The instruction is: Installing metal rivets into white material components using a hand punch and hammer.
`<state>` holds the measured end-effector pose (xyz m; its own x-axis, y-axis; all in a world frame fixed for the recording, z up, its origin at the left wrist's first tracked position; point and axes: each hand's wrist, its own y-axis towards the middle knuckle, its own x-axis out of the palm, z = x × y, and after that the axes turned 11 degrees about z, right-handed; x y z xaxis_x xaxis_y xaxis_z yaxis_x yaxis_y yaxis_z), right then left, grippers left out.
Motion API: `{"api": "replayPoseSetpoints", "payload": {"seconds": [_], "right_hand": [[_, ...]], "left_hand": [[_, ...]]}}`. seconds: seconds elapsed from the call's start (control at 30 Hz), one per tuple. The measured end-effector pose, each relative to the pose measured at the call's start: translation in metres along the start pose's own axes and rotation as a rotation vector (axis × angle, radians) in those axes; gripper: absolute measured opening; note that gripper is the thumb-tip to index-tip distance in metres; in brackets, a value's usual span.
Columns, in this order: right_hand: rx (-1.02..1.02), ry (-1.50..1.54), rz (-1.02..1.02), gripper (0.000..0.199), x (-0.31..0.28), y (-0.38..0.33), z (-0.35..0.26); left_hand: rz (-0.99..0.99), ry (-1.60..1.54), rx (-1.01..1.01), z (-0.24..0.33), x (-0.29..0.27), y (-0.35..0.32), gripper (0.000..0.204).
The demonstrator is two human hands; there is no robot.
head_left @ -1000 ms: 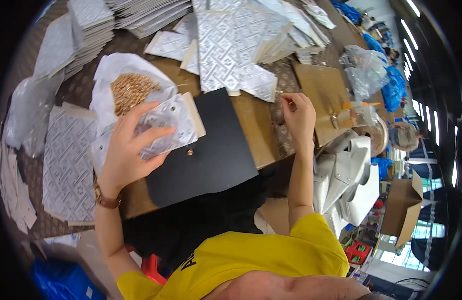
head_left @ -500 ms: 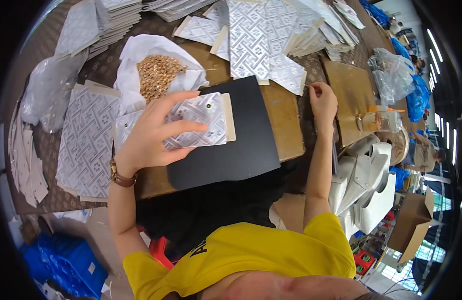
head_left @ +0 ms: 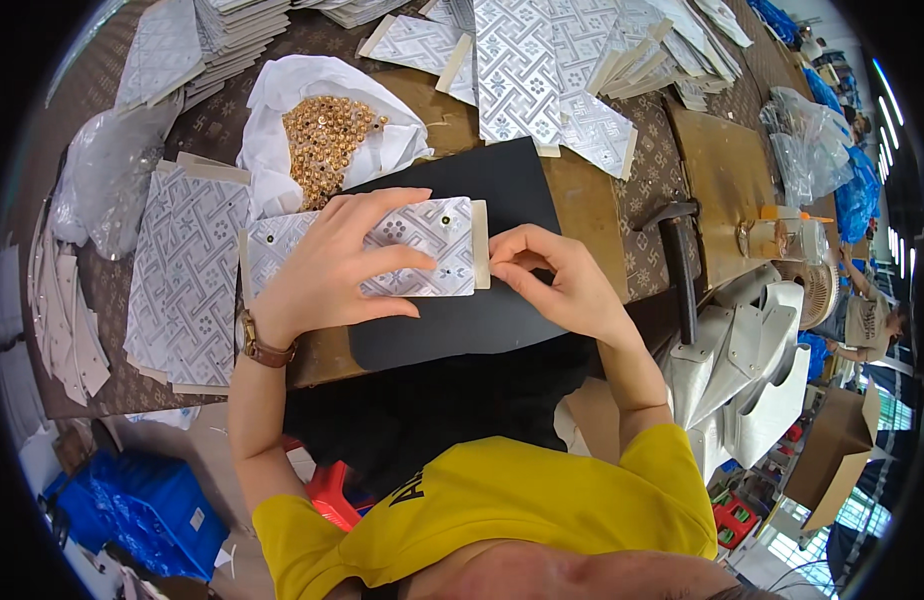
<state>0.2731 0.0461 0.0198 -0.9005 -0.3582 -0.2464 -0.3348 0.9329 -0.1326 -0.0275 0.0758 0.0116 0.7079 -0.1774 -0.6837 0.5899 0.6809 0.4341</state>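
A grey-and-white patterned panel [head_left: 452, 235] with a beige edge strip lies on a black mat [head_left: 522, 180]. Small dark-centred metal fittings show near its left end and right end. My left hand [head_left: 327, 255] is laid over the panel, fingers spread and stretched across its face. At the panel's right edge, my right hand [head_left: 557, 280] is closed in a pinch, thumb and forefinger on the beige strip. Anything else between those fingertips is too small to see. Just beyond the panel, a white bag [head_left: 267, 120] lies open with a heap of gold-coloured rivets [head_left: 327, 140].
Stacked patterned panels [head_left: 187, 270] lie left, with more panels [head_left: 522, 70] at the back. A hammer [head_left: 679, 280] rests right of my right hand. Clear jars [head_left: 782, 240] and silvery-white pieces [head_left: 732, 350] are farther right. A blue crate [head_left: 147, 515] stands low on the left.
My right hand has moved left and nearer, from beside the back panels to the held-down panel's right edge. The hammer shows more fully now. My left hand stays on the panel.
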Motion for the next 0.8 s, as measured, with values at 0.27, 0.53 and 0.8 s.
{"api": "replayPoseSetpoints", "payload": {"seconds": [0.27,0.53,0.8], "right_hand": [[0.011,-0.016,0.053,0.008,0.0047,0.0043,0.001],[-0.061,-0.046,0.051,0.008,0.0065,0.0058,0.001],[-0.075,-0.057,0.05,0.007,0.0045,0.0055,0.0036]], "left_hand": [[0.011,0.021,-0.03,-0.0004,0.0032,-0.0025,0.037],[0.022,0.059,-0.002,-0.001,0.0024,-0.0033,0.03],[0.016,0.078,0.007,0.001,0.0034,-0.0024,0.028]]}}
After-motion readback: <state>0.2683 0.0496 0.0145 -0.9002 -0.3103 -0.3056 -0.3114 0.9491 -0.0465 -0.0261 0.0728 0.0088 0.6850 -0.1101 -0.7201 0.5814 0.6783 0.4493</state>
